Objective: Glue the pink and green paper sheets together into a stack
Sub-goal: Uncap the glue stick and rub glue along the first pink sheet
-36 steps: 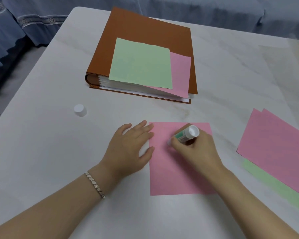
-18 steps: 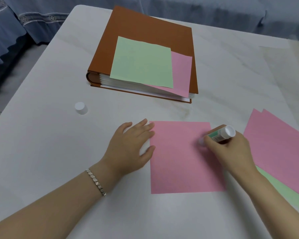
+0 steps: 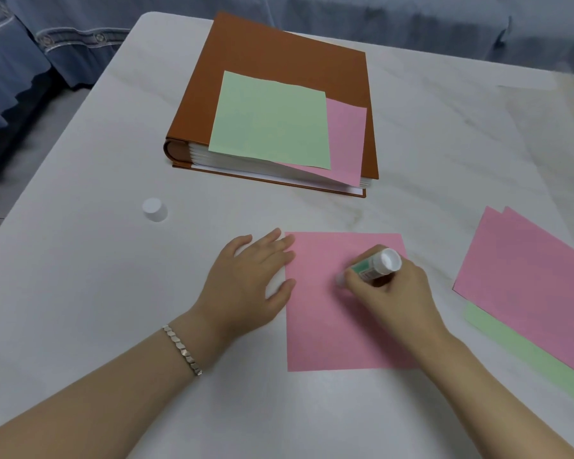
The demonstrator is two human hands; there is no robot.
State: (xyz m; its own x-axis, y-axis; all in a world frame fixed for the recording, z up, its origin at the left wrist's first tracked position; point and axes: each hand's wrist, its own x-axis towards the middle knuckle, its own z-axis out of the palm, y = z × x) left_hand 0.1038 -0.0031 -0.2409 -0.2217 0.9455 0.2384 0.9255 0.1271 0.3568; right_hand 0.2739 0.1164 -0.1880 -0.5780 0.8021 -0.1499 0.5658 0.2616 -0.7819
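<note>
Head view: pink sheet [image 3: 328,326], left edge pressed by straight-fingered left hand [image 3: 246,279], middle touched by blurred tip of glue stick [image 3: 373,266] gripped in right hand [image 3: 395,299] — beyond it binder [image 3: 279,51] bearing green sheet [image 3: 269,120], cap [image 3: 154,209] beyond-left, pile [image 3: 527,276] to its right cut off by frame.

One wide-angle view, worn on the head at the near edge of the table [image 3: 80,293], faces forward and steeply down. It sits close: the pink sheet [image 3: 332,326] fills mid-frame, the binder [image 3: 279,54] lies far, and blue cloth [image 3: 30,61] shows beyond.
</note>
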